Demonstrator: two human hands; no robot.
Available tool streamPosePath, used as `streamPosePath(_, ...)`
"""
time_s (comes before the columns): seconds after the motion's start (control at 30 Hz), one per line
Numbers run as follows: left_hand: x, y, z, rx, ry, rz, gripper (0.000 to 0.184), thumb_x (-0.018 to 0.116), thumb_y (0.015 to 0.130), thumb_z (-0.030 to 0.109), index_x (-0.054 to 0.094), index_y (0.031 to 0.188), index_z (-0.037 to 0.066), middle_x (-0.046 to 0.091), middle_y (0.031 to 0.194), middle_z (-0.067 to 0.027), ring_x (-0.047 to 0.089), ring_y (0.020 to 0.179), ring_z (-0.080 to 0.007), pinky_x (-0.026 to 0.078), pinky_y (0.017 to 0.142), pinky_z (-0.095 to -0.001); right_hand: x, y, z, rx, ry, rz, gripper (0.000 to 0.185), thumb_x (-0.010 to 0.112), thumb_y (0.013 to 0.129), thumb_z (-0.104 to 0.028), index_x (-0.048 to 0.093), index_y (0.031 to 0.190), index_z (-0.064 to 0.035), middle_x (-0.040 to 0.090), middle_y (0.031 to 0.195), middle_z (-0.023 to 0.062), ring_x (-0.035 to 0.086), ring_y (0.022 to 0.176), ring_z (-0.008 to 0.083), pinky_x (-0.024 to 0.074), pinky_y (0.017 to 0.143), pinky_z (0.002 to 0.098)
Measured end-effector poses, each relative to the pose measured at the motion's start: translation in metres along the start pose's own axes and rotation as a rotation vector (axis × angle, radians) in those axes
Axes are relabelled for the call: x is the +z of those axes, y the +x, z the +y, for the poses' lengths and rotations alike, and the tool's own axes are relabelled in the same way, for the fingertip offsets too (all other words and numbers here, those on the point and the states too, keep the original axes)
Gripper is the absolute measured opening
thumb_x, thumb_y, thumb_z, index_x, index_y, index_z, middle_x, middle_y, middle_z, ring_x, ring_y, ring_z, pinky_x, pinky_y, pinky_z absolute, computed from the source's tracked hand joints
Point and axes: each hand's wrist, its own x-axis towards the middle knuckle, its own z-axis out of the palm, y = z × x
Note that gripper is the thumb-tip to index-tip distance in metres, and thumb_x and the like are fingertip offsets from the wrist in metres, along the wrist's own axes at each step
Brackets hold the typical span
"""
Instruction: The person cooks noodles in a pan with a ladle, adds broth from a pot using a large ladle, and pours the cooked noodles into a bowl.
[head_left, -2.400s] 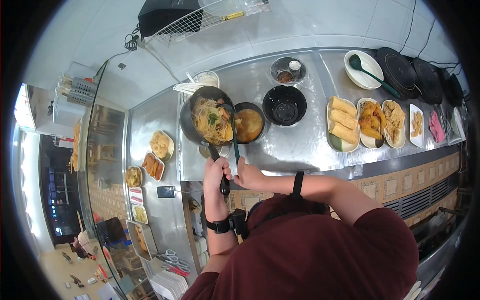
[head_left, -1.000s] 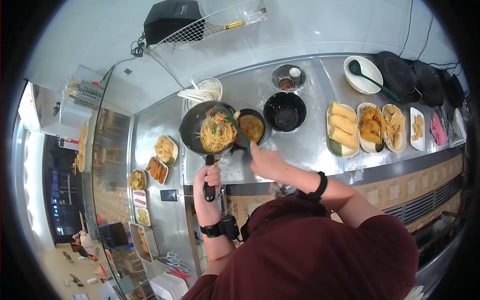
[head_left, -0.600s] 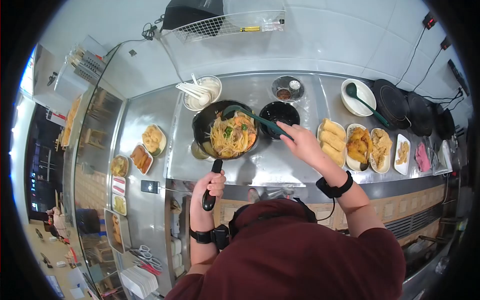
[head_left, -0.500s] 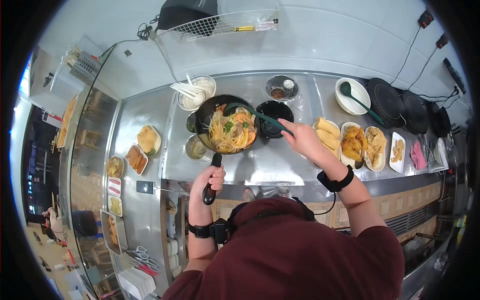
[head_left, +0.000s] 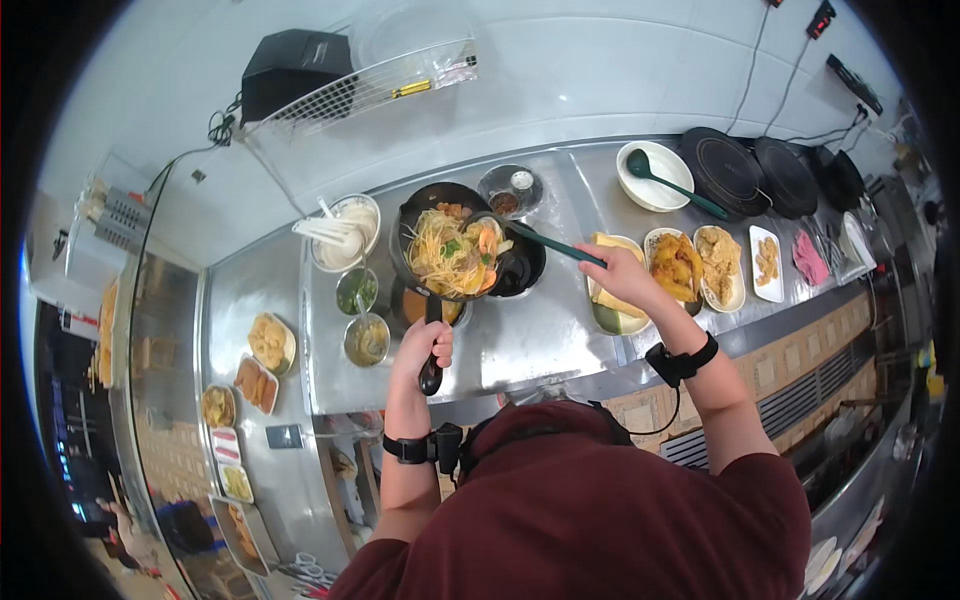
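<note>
My left hand (head_left: 422, 353) is wrapped round the black handle of a frying pan (head_left: 420, 200). Noodles (head_left: 440, 255) with shrimp and green bits fill the pan. In my right hand (head_left: 628, 278) is the end of a dark green ladle (head_left: 556, 244), its head among the food at the pan's right side. A black bowl (head_left: 522, 265) stands just right of the pan, partly covered by it. Left of the handle are a small metal bowl of chopped greens (head_left: 357, 290) and another metal bowl (head_left: 367, 340) with a spoon in it.
A bowl of white spoons (head_left: 340, 235) stands back left. Behind the pan is a dark dish (head_left: 510, 190). Rightward are a white bowl (head_left: 652, 195) with another green ladle, several plates of fried food (head_left: 718, 265) and black hot plates (head_left: 728, 175). More dishes (head_left: 270, 342) line the left counter.
The view has turned, so the counter appears rotated. The pan now overlaps the black bowl more, and the ladle's head has moved from the pan's upper middle to its right side.
</note>
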Motion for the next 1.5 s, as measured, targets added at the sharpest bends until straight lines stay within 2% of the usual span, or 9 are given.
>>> streamPosePath(0.2, -0.007, 0.017, 0.022, -0.036, 0.060, -0.017, 0.012, 0.045, 0.078, 0.006, 0.036, 0.072, 0.011, 0.038, 0.056, 0.0026, 0.035, 0.041, -0.0043, 0.030, 0.036, -0.0210, 0.014, -0.013, -0.009, -0.105, -0.107, 0.213, 0.033, 0.056, 0.080, -0.013, 0.055, 0.113, -0.0069, 0.060, 0.075, 0.0144, 0.055, 0.062, 0.0235, 0.0430, 0.059, 0.0315)
streamPosePath(0.5, -0.019, 0.026, 0.038, -0.080, 0.075, -0.083, 0.010, 0.044, 0.077, 0.006, 0.037, 0.073, 0.011, 0.037, 0.057, 0.0037, 0.036, 0.042, -0.0039, 0.030, 0.036, -0.0213, 0.060, 0.062, -0.005, -0.402, -0.631, 0.263, 0.041, 0.054, 0.081, -0.017, 0.046, 0.122, -0.0218, 0.048, 0.068, 0.0102, 0.051, 0.056, 0.0304, 0.0428, 0.051, 0.0392)
streamPosePath(0.6, -0.015, 0.021, 0.044, -0.082, 0.070, -0.036, 0.009, 0.044, 0.077, 0.006, 0.038, 0.073, 0.011, 0.037, 0.058, 0.0036, 0.036, 0.042, -0.0038, 0.030, 0.036, -0.0212, 0.064, 0.057, 0.009, -0.249, -0.676, 0.239, 0.042, 0.054, 0.081, -0.018, 0.045, 0.122, -0.0214, 0.051, 0.067, 0.0110, 0.053, 0.057, 0.0313, 0.0438, 0.050, 0.0405)
streamPosePath(0.73, -0.012, 0.023, 0.042, -0.054, 0.037, -0.002, 0.010, 0.044, 0.077, 0.006, 0.037, 0.072, 0.011, 0.037, 0.057, 0.0034, 0.036, 0.042, -0.0040, 0.030, 0.036, -0.0214, 0.072, 0.035, 0.017, -0.030, -0.297, 0.207, 0.038, 0.055, 0.082, -0.021, 0.050, 0.118, -0.0147, 0.056, 0.064, 0.0190, 0.057, 0.057, 0.0307, 0.0455, 0.053, 0.0370)
streamPosePath(0.97, 0.004, 0.035, 0.031, 0.039, 0.087, 0.058, 0.008, 0.044, 0.076, 0.004, 0.039, 0.076, 0.010, 0.038, 0.057, 0.0019, 0.037, 0.041, -0.0054, 0.031, 0.035, -0.0223, 0.075, 0.029, 0.023, 0.133, 0.114, 0.160, 0.036, 0.055, 0.083, -0.019, 0.051, 0.116, -0.0048, 0.059, 0.070, 0.0163, 0.053, 0.059, 0.0158, 0.0433, 0.058, 0.0304)
streamPosePath(1.07, 0.003, 0.040, 0.027, 0.075, 0.125, 0.086, 0.011, 0.046, 0.077, 0.005, 0.040, 0.085, 0.010, 0.039, 0.059, 0.0009, 0.037, 0.041, -0.0058, 0.030, 0.035, -0.0218, 0.073, 0.026, 0.026, 0.011, 0.211, 0.217, 0.034, 0.054, 0.084, -0.018, 0.052, 0.115, -0.0046, 0.060, 0.077, 0.0128, 0.051, 0.064, 0.0128, 0.0428, 0.062, 0.0277)
streamPosePath(1.27, 0.004, 0.037, 0.024, 0.087, 0.131, 0.108, 0.012, 0.046, 0.076, 0.004, 0.039, 0.084, 0.010, 0.038, 0.059, 0.0003, 0.037, 0.041, -0.0069, 0.030, 0.034, -0.0231, 0.059, 0.007, 0.029, 0.178, 0.188, 0.117, 0.033, 0.054, 0.084, -0.017, 0.052, 0.115, -0.0048, 0.058, 0.074, 0.0088, 0.050, 0.064, 0.0100, 0.0424, 0.061, 0.0258)
streamPosePath(1.37, 0.009, 0.034, 0.022, 0.084, 0.150, 0.124, 0.011, 0.045, 0.075, 0.003, 0.038, 0.081, 0.009, 0.038, 0.058, -0.0001, 0.037, 0.040, -0.0073, 0.031, 0.034, -0.0235, 0.058, -0.005, 0.038, 0.092, 0.136, 0.192, 0.033, 0.054, 0.084, -0.017, 0.052, 0.115, -0.0051, 0.057, 0.070, 0.0105, 0.051, 0.060, 0.0119, 0.0419, 0.058, 0.0268)
streamPosePath(1.5, 0.017, 0.028, 0.018, 0.078, 0.165, 0.149, 0.011, 0.044, 0.073, 0.001, 0.037, 0.075, 0.009, 0.039, 0.056, -0.0007, 0.038, 0.040, -0.0079, 0.031, 0.034, -0.0243, 0.047, -0.021, 0.035, 0.102, -0.028, 0.208, 0.035, 0.055, 0.082, -0.015, 0.051, 0.116, -0.0080, 0.056, 0.069, 0.0146, 0.055, 0.059, 0.0215, 0.0425, 0.054, 0.0302)
